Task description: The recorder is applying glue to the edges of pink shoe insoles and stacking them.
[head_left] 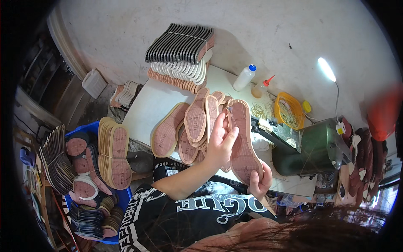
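A pinkish-brown insole [242, 145] with a pale, pleated rim is held up in front of me, toe end away. My left hand [223, 145] grips its left edge, thumb lying on the face and fingers partly hidden behind. Down at the heel end, my right hand [262, 181] pinches the edge, thumb on the face. Just left of the held piece, several similar insoles lie in a loose pile on the white table; one of them is a wide insole [170, 130] at the pile's left side.
Bundled black insoles [178, 42] top a stack at the table's back. A blue-capped bottle [244, 77], a red-tipped bottle [261, 88] and a yellow basket [289, 110] stand near the wall. A dark green machine [321, 145] is on my right, a blue crate [111, 241] of insoles on my left.
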A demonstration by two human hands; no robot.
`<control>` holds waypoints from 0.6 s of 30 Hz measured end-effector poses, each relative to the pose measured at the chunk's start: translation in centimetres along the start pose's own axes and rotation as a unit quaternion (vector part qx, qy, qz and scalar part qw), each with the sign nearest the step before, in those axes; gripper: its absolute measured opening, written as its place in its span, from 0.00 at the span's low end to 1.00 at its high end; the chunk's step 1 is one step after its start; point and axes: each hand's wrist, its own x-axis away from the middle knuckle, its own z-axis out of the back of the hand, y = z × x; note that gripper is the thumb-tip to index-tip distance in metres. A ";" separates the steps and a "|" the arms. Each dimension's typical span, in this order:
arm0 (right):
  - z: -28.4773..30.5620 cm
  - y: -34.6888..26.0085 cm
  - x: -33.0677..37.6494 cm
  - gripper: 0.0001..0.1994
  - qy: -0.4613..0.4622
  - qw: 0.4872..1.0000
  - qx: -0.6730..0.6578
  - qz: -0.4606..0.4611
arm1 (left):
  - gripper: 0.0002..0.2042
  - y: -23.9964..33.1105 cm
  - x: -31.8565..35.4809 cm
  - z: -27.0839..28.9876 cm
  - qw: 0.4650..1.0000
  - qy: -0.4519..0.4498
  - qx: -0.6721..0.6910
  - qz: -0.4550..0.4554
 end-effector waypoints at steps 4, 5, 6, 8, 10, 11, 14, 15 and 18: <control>-1.3 -0.1 -0.1 0.18 -0.015 0.987 -0.136 -0.083 | 0.26 -0.1 1.0 -0.4 0.993 -0.093 0.025 0.075; -1.4 0.0 -0.1 0.18 -0.009 0.987 -0.139 -0.084 | 0.26 -0.5 1.0 0.0 0.992 -0.096 0.022 0.078; -1.5 0.1 -0.1 0.18 -0.022 0.975 -0.181 -0.131 | 0.30 -0.8 0.9 0.5 0.975 -0.103 0.146 0.130; -1.7 0.3 -0.2 0.17 -0.052 0.942 -0.254 -0.212 | 0.42 0.2 0.0 0.8 0.924 -0.121 0.315 0.180; -1.8 0.1 -0.4 0.17 -0.088 0.943 -0.213 -0.242 | 0.42 1.0 -0.6 0.9 0.935 -0.086 0.303 0.163; -1.8 0.0 -0.5 0.17 -0.131 0.939 -0.167 -0.270 | 0.41 1.0 -0.7 1.3 0.938 -0.094 0.297 0.153; -1.4 0.1 -2.0 0.15 -0.114 0.956 -0.114 -0.244 | 0.40 1.6 -0.2 1.0 0.979 -0.120 0.078 0.144; -1.2 -0.2 -2.5 0.15 -0.077 0.965 -0.096 -0.233 | 0.37 1.3 0.4 1.1 0.983 -0.124 0.033 0.135; -0.8 -2.2 -4.5 0.11 -0.073 0.986 -0.060 -0.136 | 0.35 1.2 1.2 1.6 0.969 -0.191 -0.155 0.005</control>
